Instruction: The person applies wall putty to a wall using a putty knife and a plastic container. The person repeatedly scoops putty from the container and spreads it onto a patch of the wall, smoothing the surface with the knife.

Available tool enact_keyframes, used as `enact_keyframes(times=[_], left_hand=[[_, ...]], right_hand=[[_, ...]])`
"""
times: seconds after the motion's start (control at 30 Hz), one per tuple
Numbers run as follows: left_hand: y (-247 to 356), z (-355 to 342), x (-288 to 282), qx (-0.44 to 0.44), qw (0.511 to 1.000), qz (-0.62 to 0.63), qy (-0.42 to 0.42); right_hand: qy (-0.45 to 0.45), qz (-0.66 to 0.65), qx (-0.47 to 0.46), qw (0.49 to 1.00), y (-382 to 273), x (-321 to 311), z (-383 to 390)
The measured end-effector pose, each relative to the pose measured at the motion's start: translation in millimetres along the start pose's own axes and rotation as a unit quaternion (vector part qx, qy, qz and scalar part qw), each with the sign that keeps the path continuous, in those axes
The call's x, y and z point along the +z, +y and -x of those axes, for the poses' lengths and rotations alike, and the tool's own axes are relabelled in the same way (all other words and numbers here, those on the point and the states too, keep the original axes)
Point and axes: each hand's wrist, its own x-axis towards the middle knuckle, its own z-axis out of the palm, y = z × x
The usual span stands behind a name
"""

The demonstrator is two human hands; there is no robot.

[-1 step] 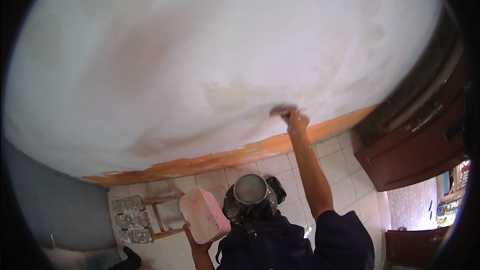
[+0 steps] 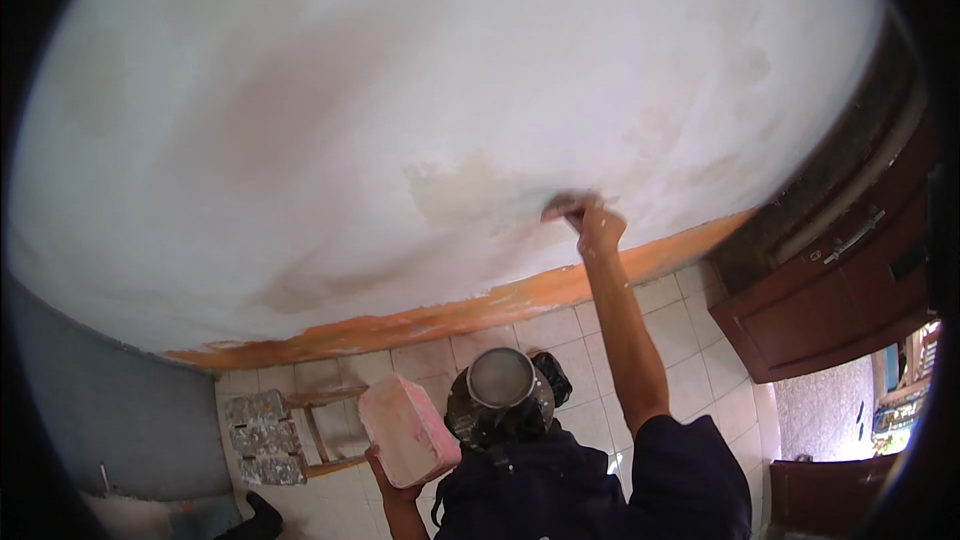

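My right hand (image 2: 600, 232) grips a flat tool (image 2: 562, 208), blurred, against the white patchy wall (image 2: 530, 50), just above its orange lower band (image 2: 530, 292). At the bottom, my left hand (image 2: 380, 470) holds a pink rectangular tub (image 2: 408, 425) by its side, with pale material inside. Between my arms a round metal container (image 2: 500, 377) stands on a dark, splattered base, beside a crumpled black bag (image 2: 552, 380).
A paint-splattered wooden stool or ladder (image 2: 262, 425) lies on the tiled floor (image 2: 678, 335) at lower left, beside a grey wall (image 2: 100, 390) and a dark shoe or foot (image 2: 258, 518). Brown doors (image 2: 800, 325) and a bright opening are on the right.
My right hand and the tool have moved slightly up and to the right along the wall. My left hand and the tub are unchanged.
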Motion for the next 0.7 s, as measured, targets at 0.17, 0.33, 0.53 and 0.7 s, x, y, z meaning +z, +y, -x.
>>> enact_keyframes(times=[0.17, 0.33, 0.53, 0.7], left_hand=[[-23, -8, -12, -0.064, 0.957, 0.282, -0.013], [-23, -14, -3, -0.083, 0.954, 0.289, -0.004], [-12, -9, 1, -0.073, 0.966, 0.249, 0.012], [-10, -1, -3, -0.028, 0.986, 0.161, 0.031]], right_hand=[[-0.110, 0.039, -0.042, 0.992, -95, 28, 64], [0.012, 0.019, 0.023, 0.999, -21, -71, 61], [0.128, 0.111, 0.076, 0.983, 79, -96, 18], [-0.022, 0.008, -0.004, 1.000, -16, 13, 30]])
